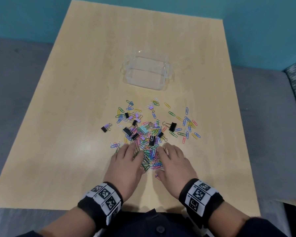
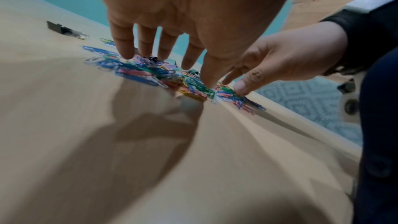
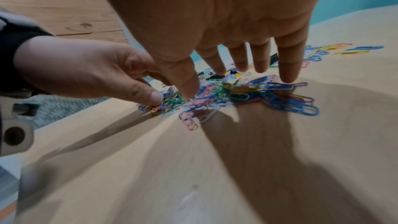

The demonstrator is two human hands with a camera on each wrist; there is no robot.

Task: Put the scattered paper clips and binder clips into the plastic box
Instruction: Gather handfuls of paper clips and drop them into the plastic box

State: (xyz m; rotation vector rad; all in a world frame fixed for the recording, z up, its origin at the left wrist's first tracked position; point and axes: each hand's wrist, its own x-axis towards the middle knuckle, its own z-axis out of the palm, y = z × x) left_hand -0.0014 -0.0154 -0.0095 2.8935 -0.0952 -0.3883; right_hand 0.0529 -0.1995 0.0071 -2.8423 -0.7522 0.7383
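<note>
1. Head view only: the clear rectangular plastic box stands open-topped on the pale wooden table, at 12 o'clock from the clip pile. It appears in neither wrist view.
2. Head view: the box's long axis runs 9 to 3 o'clock. Nothing can be seen inside it.
3. The heap of coloured wire paper clips lies between the hands, with looser clips spreading toward 12 and 2 o'clock. The clips point every way, with no common axis.
4. Black and lilac metal binder clips are mixed into the far side of the pile. One larger black binder clip lies at 2 o'clock, its wire handles toward 9 o'clock. A small black-and-lilac pair sits apart at 10 o'clock.
5. Left hand: palm down at 9 o'clock of the heap. Left wrist view shows its fingers straight, slightly spread, tips down on the clips, thumb at the heap's near edge.
6. Right hand: palm down at 3 o'clock of the heap. Right wrist view shows its fingers straight and spread, tips touching the clips, nothing pinched.
7. Each wrist view shows the opposite hand with thumb and fingers reaching into the pile. Both are motion-blurred.
8. Black wristbands with square-patterned markers sit on both wrists.
</note>
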